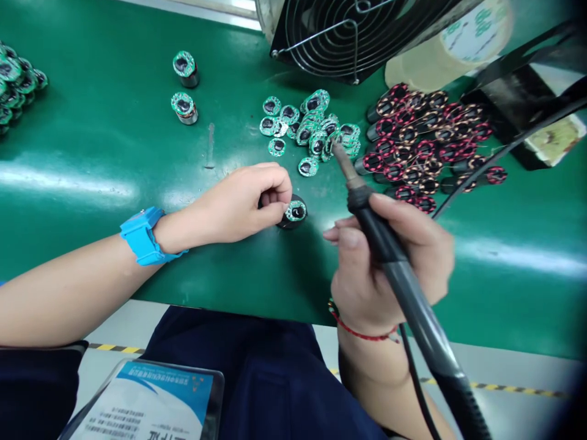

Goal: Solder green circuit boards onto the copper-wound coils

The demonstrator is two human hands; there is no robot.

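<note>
My left hand (257, 205), with a blue watch (144, 235) on its wrist, is closed, thumb and index finger pinched at the edge of a round green circuit board (296, 211). That board sits face up on a dark round base near the table's front. Whether the fingertips grip the board or a fine wire is too small to tell. My right hand (389, 263) is wrapped round the handle of a soldering iron (403, 293). Its tip points up and left, over a pile of loose round circuit boards (316, 131). The iron is apart from the board at my left hand.
Two board-topped cylinders (186, 68) stand at the back left. More boards are stacked (18, 85) at the far left. Many wire-wound coils (422, 143) lie to the right. Behind are a black fan (348, 36), a tape roll (449, 46) and an iron stand with sponge (557, 140). A cable (504, 150) crosses the right side.
</note>
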